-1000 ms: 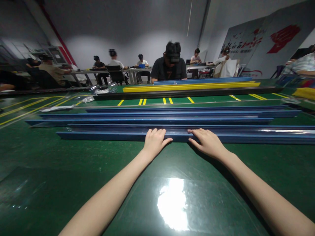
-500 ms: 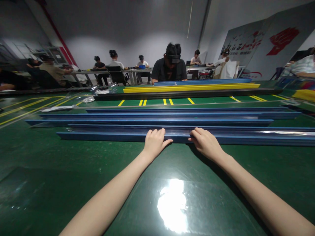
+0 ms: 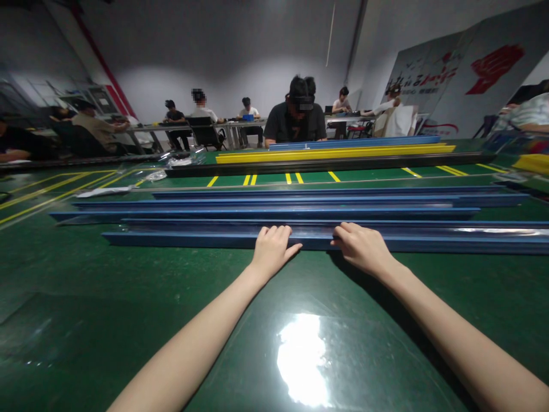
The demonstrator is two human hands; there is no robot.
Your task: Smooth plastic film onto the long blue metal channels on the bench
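Between the left grip (image 3: 273, 249) and the right grip (image 3: 358, 243) is a short open gap, crossed low down by the front channel (image 3: 171, 239). Nearer the wearer than both grips, the desk (image 3: 223, 355) lies open between the forearms, which bar low sideways passage. The front channel also blocks sliding forward: it reaches well left of the left grip and runs out of view right of the right grip. Just beyond the grips, the rear channels (image 3: 300, 214) form close, low ridges. Past them is an open green band, then the black strip (image 3: 321, 166), yellow strip (image 3: 334, 154) and a seated person (image 3: 295, 123).
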